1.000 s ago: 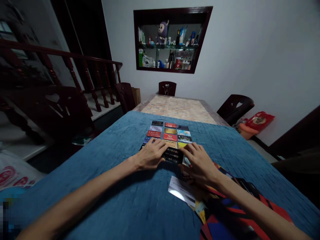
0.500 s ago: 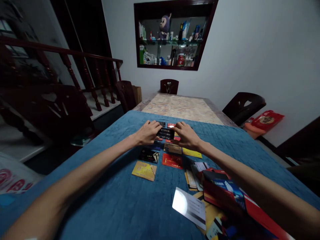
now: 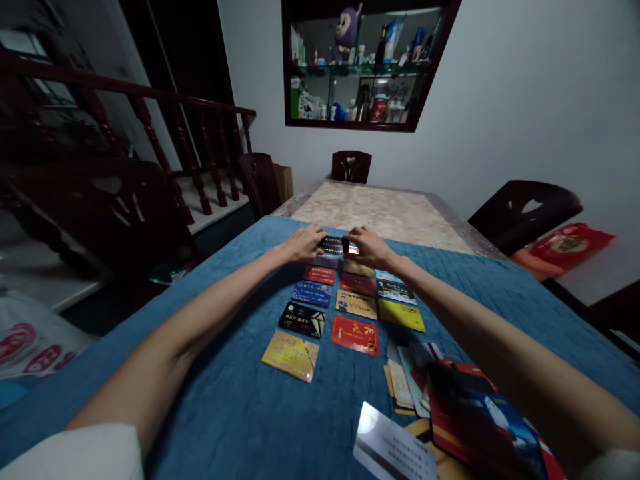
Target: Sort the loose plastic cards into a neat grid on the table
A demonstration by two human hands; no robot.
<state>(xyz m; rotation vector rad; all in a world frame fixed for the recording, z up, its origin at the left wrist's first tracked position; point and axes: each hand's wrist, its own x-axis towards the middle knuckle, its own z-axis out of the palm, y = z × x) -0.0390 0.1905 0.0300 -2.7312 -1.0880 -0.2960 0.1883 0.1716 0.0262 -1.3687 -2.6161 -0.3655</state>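
My left hand [image 3: 303, 244] has its fingers closed at the left edge of a black card [image 3: 332, 245] with pale print. At that card's right edge, my right hand [image 3: 370, 247] pinches with thumb and fingers. Below the hands, cards lie in rows on the blue cloth [image 3: 225, 400]. The left column shows a red card [image 3: 319, 274], a blue card [image 3: 311, 294], a black VIP card [image 3: 302, 319] and a yellow card [image 3: 291, 355]. Beside it are a gold VIP card [image 3: 356, 304], a red card with gold marks [image 3: 355, 335] and a bright yellow card [image 3: 401, 315].
A loose pile of cards [image 3: 480, 420] lies at the near right under my right forearm, with a silver card [image 3: 393, 443] at its front. Chairs [image 3: 525, 212] stand around the table [image 3: 370, 208]. A white plastic bag [image 3: 37, 340] is at the left.
Both hands have moved the black card farther away, toward the far end of the rows. The view has shifted, and more of the laid-out cards show below my hands.
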